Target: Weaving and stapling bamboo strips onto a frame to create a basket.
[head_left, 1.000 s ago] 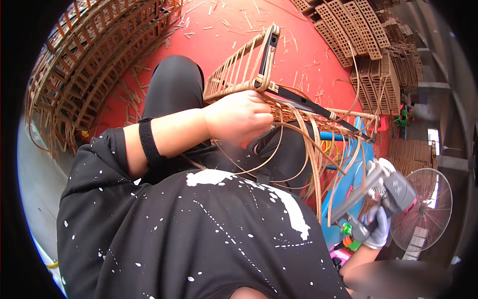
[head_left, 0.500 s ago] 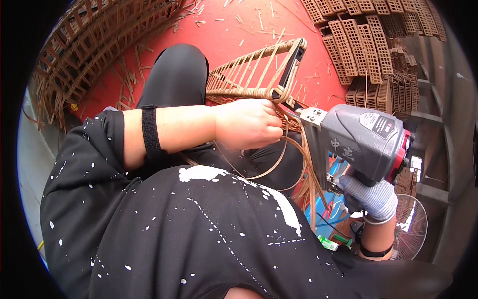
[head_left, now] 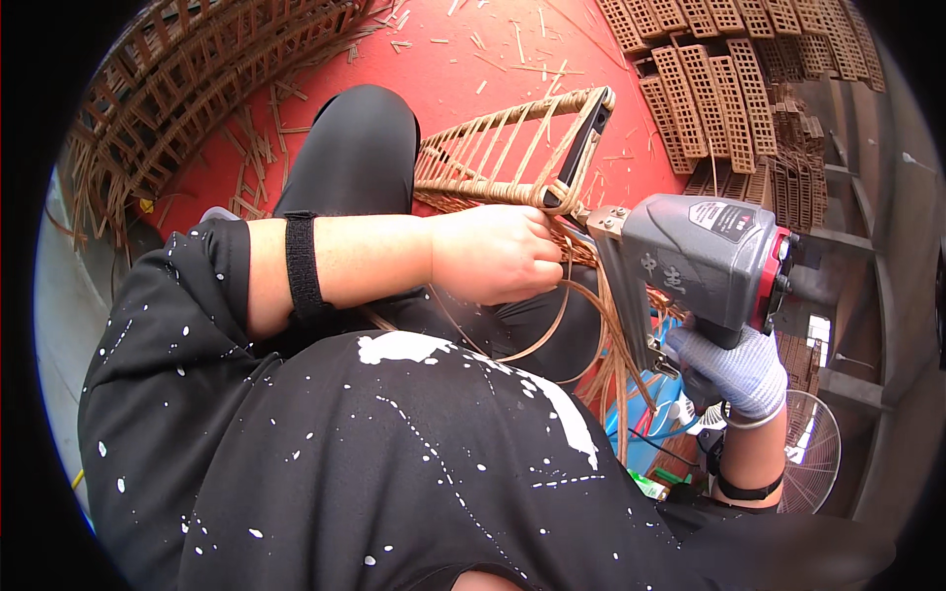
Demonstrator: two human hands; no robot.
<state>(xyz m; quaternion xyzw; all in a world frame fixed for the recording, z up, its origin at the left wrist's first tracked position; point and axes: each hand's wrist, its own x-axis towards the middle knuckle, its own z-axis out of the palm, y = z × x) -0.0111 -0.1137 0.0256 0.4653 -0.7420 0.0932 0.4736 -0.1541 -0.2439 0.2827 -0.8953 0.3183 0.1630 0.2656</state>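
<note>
My right hand (head_left: 734, 369), in a pale knitted glove, grips the handle of a grey and red pneumatic staple gun (head_left: 695, 261). The gun's nose is at the near right corner of a black frame (head_left: 583, 143) wrapped and strung with rattan strands (head_left: 483, 189); I cannot tell whether it touches. Bare and closed, my left hand (head_left: 498, 253) lies along the frame's near edge. Its fingers curl around rattan strips (head_left: 562, 325) that loop down over my leg; the fingertips are partly hidden.
Stacks of brown woven pieces (head_left: 714, 103) stand at the far right, with curved woven pieces (head_left: 197, 108) at the far left. Cut scraps litter the red floor (head_left: 443, 59). Right of my lap are a blue container (head_left: 636, 438) and a wire-guarded fan (head_left: 810, 453).
The staple gun has shifted slightly left and away from me, its nose closer to the frame's corner. The frame's far right corner has dipped slightly toward me. My left hand keeps its hold.
</note>
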